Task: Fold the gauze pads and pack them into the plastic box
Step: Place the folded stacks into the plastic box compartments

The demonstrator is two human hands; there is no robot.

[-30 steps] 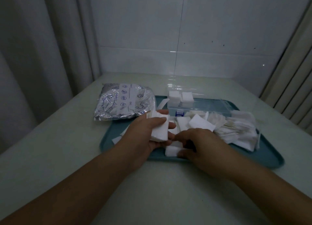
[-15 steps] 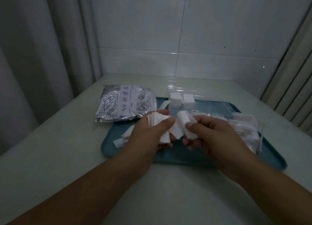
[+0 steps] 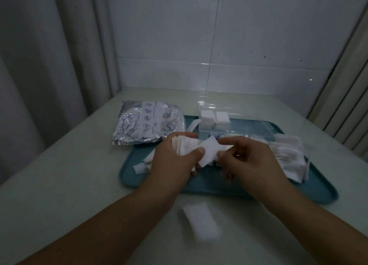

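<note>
Over the teal tray (image 3: 205,187), my left hand (image 3: 171,161) grips a stack of folded white gauze pads (image 3: 185,147). My right hand (image 3: 249,163) pinches one gauze pad (image 3: 209,153) at the stack's right side. Another white gauze piece (image 3: 201,222) shows blurred between my forearms, in front of the tray. The clear plastic box (image 3: 235,125) stands on the tray's far side with two stacks of folded pads (image 3: 214,118) in its left end. A heap of loose gauze (image 3: 286,157) lies on the tray's right part.
A silver foil pouch (image 3: 147,125) lies at the tray's far left corner, partly over its rim. A few gauze scraps (image 3: 142,165) lie on the tray's left side. The pale table (image 3: 69,175) meets a tiled wall behind and curtains on both sides.
Both hands lifted from the tray with gauze. My right hand now pinches a single pad at the stack, and a blurred gauze piece has appeared below, in front of the tray.
</note>
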